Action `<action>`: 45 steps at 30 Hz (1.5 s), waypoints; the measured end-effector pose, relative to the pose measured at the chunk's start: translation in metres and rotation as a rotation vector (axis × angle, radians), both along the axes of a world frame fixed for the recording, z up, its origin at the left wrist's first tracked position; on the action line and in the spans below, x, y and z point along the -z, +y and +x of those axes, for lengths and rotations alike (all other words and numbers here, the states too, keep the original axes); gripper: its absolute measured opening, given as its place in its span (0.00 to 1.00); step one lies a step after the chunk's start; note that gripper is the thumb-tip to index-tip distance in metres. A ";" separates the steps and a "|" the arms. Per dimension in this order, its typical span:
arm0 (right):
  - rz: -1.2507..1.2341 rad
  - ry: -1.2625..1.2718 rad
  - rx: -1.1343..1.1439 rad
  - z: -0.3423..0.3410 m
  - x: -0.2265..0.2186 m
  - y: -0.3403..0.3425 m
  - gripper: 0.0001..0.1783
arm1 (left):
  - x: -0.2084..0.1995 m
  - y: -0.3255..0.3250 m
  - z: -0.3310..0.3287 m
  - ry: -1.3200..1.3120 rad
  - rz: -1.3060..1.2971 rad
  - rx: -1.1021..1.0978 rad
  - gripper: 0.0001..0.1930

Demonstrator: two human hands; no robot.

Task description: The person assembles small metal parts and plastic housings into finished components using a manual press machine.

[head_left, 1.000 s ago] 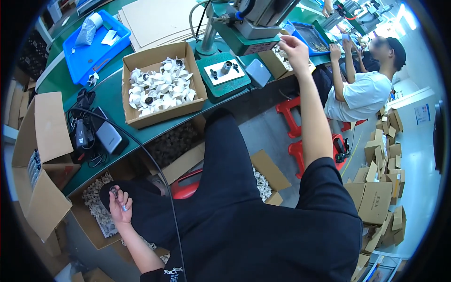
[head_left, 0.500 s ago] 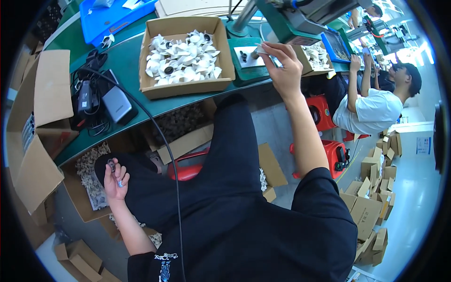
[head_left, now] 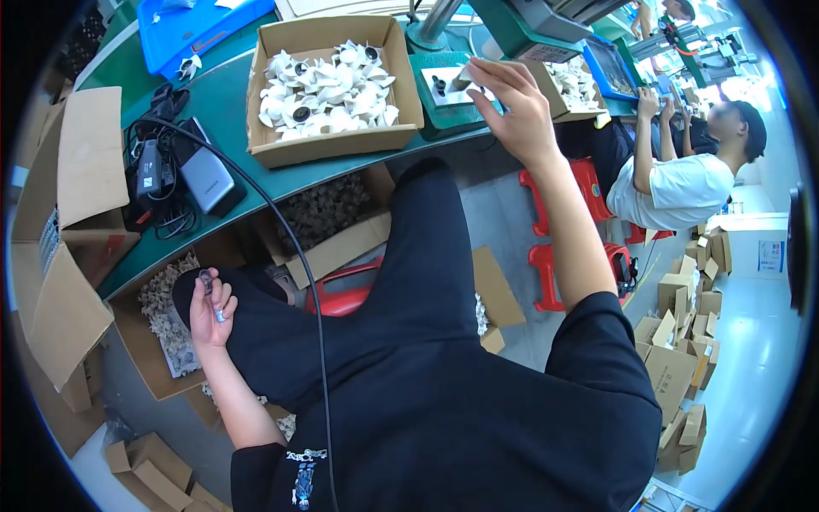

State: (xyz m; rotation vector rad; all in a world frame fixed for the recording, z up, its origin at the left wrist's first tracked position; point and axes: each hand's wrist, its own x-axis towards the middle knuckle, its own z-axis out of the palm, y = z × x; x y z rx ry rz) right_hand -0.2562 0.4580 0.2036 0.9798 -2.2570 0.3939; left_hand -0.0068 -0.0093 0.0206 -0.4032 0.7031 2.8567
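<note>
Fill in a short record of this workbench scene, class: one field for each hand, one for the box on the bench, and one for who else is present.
Left hand: low by the knee, holding a small dark ring part
Right hand: reaching over the white fixture plate
Cardboard box: full of white moulded parts
Others: a co-worker seated at the right

The left hand (head_left: pixel 212 309) hangs low beside the left knee, palm turned inward, fingers curled loosely with the thumb and forefinger pinched together. Its bare forearm runs down and back toward the short black sleeve. The right arm is stretched well forward and up, elbow nearly straight, bare from the sleeve on. The right hand (head_left: pixel 512 107) is raised at the wrist, fingers bent and pointing left, thumb underneath.
</note>
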 end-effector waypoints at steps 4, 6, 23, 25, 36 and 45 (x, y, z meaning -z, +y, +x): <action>-0.174 -0.023 0.026 -0.005 -0.003 0.013 0.12 | 0.000 0.001 -0.001 0.014 -0.039 0.011 0.19; -0.491 -0.255 0.058 -0.019 -0.004 0.030 0.10 | 0.001 -0.002 0.000 0.024 -0.048 0.031 0.19; -0.432 -0.509 0.109 -0.025 0.029 0.028 0.19 | 0.002 -0.002 -0.007 0.001 -0.020 -0.023 0.17; -0.528 -0.486 0.085 -0.020 0.024 0.019 0.18 | -0.001 0.003 -0.006 -0.049 -0.043 -0.024 0.17; -0.499 0.090 0.012 0.040 0.017 -0.074 0.23 | -0.015 0.037 0.000 -0.079 -0.447 -0.006 0.10; -0.300 -0.464 -0.510 0.091 -0.012 -0.112 0.26 | -0.077 0.147 -0.030 -0.081 -0.569 0.137 0.06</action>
